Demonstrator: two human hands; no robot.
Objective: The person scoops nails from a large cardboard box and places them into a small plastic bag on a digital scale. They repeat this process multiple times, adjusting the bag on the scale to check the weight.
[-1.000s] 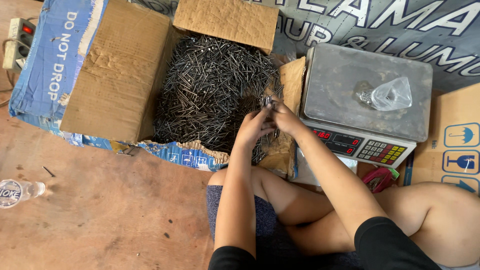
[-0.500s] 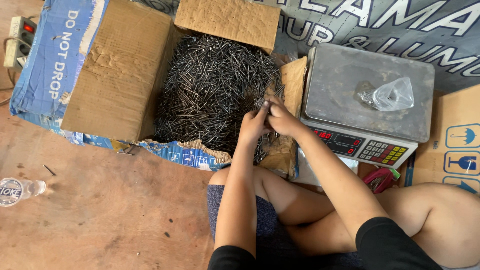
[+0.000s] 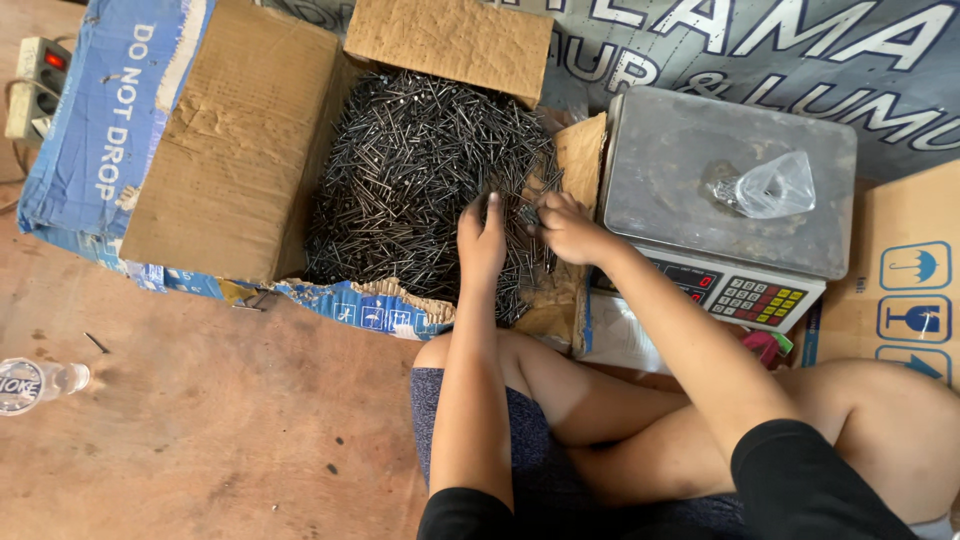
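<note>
An open cardboard box (image 3: 225,150) lies in front of me, filled with a heap of dark nails (image 3: 410,170). My left hand (image 3: 482,238) rests flat on the nails at the heap's right side, fingers stretched out. My right hand (image 3: 562,226) is beside it, fingers curled around a few nails at the box's right flap. To the right stands a digital scale (image 3: 730,200) with a metal pan, and a small clear plastic bag (image 3: 765,187) with some nails in it lies on the pan.
A plastic bottle (image 3: 35,383) lies on the wooden floor at the far left. A power strip (image 3: 35,85) sits at the top left. A printed banner (image 3: 750,50) lies under the scale, and another carton (image 3: 900,290) is at the right. My crossed legs fill the bottom.
Both hands have shifted slightly within the nail heap; the left hand now lies flatter on the nails. The bag on the scale has not moved.
</note>
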